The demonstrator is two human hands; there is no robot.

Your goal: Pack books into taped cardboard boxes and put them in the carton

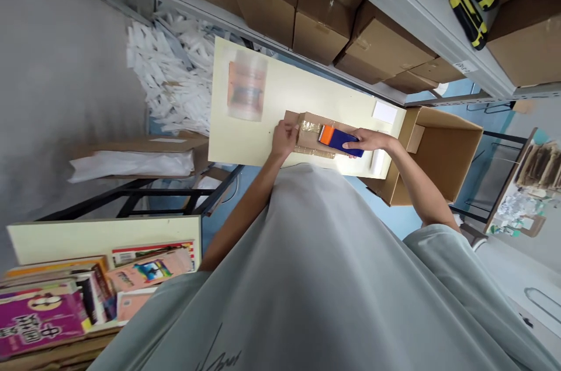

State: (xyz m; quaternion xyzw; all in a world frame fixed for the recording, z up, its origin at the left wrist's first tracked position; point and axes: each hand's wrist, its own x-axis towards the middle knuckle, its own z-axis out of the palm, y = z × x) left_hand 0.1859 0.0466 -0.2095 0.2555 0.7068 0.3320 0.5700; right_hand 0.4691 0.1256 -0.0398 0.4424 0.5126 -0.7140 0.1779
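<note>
On the pale yellow tabletop [280,79] lies a small cardboard box [310,136] with strips of shiny clear tape on it. My right hand [366,140] grips a blue tape dispenser [344,140] with an orange, toothed-looking end, which sits over the top of the box and points left. The curled fingers of my left hand [286,137] close on the left end of the same box, by its end flap. My palm hides part of that end.
A large open carton [445,155] stands right of the table. Shelves with brown boxes [322,32] and yellow-black cutters [467,13] hang over the far edge. White scraps [170,67] are heaped at left; books [44,312] lie lower left. A blurred orange item [246,90] rests on the tabletop.
</note>
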